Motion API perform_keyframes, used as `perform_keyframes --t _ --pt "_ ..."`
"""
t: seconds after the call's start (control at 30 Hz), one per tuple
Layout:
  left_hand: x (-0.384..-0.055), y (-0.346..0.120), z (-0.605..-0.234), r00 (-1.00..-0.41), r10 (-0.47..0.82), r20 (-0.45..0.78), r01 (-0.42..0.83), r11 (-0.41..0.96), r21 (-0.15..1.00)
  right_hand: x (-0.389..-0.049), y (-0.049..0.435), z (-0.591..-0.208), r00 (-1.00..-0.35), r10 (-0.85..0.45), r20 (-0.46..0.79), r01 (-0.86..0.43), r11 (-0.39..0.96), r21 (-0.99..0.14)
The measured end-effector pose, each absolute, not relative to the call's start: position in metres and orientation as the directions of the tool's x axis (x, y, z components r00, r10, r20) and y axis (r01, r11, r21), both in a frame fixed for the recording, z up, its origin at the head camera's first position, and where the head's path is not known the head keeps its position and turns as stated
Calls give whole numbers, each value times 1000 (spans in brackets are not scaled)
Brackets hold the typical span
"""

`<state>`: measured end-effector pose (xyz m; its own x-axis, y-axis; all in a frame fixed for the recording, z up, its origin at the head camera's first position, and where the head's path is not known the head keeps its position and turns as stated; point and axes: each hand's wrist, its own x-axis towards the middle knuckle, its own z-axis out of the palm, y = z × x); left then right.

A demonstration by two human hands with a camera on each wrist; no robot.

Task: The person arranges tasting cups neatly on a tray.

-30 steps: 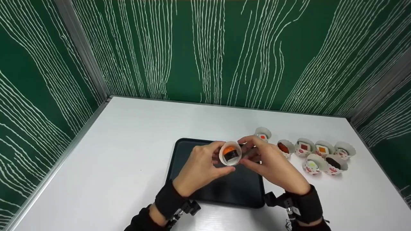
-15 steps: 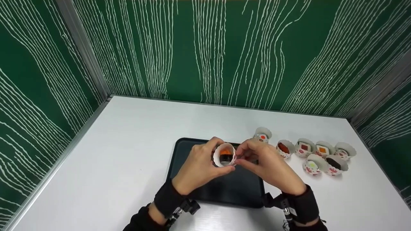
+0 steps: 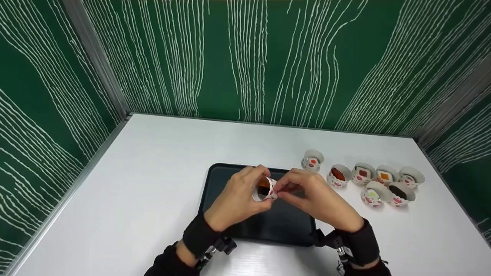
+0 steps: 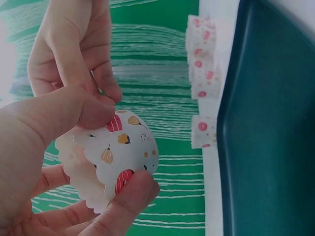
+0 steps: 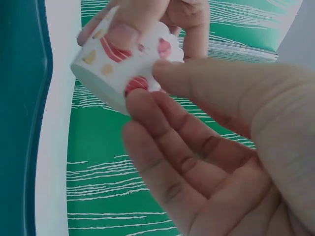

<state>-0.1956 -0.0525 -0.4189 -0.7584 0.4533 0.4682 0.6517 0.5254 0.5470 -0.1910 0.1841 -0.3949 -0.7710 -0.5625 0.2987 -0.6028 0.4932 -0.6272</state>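
Note:
Above the dark tray [image 3: 282, 226], my left hand [image 3: 236, 195] grips a paper baking cup [image 3: 272, 188], thumb and fingers round its wall. Inside the cup sits a toy-like sushi piece [image 3: 263, 188], orange on top with a black band. The thumb and fingertips of my right hand [image 3: 316, 195] pinch the cup's right side by the rim. In the left wrist view the scalloped cup [image 4: 125, 147] is tilted, its printed outside showing and its contents hidden. The right wrist view shows my right fingers [image 5: 147, 108] against the printed wall.
Several similar cups holding small pieces stand on the white table [image 3: 145, 165] at the right. One cup [image 3: 312, 160] stands apart behind the tray's right corner; another cup [image 3: 339, 176] holds a red piece. A green wall [image 3: 218, 76] with white lines closes the back.
The cup has shifted left and tilted, so its mouth faces left and more of its printed side shows. My right hand has followed leftward and taken hold of its rim side.

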Motion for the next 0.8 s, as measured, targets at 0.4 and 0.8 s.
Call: perform_keyframes --t 0.4,0.8 --pt "-210 -72 -422 -796 515 318 601 605 522 -191 201 -387 -827 -533 177 -495 542 -679" --pt "-249 -101 -422 -834 502 228 546 699 461 -190 208 -385 -841 -514 168 -477 561 -677"
